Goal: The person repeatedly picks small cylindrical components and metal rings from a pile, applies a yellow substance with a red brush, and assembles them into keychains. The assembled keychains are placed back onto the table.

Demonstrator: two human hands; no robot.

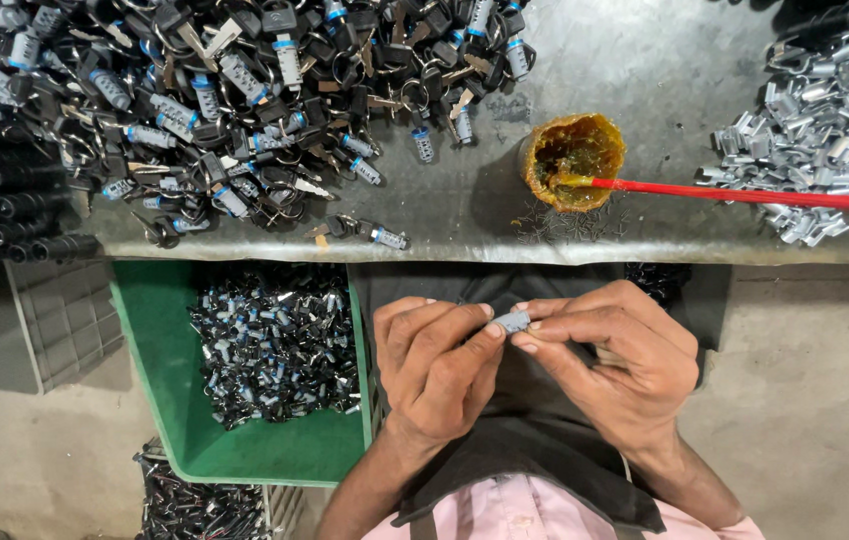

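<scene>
Grey tabletop (645, 60) lies beyond my lap; nearer than its amber grease pot (573, 160), my left hand (440, 370) and right hand (615, 365) pinch a small lock cylinder (513, 322) crosswise between fingertips, right-hand fingers slightly closer.

One green crate (160, 400), one grease pot (573, 160), one red stick (755, 194).

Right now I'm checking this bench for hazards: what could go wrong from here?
The small cylinder is pinched only by fingertips of both hands, left and right, over the lap; it could drop. The grease pot sits near the bench edge, and its red stick could be knocked.
</scene>
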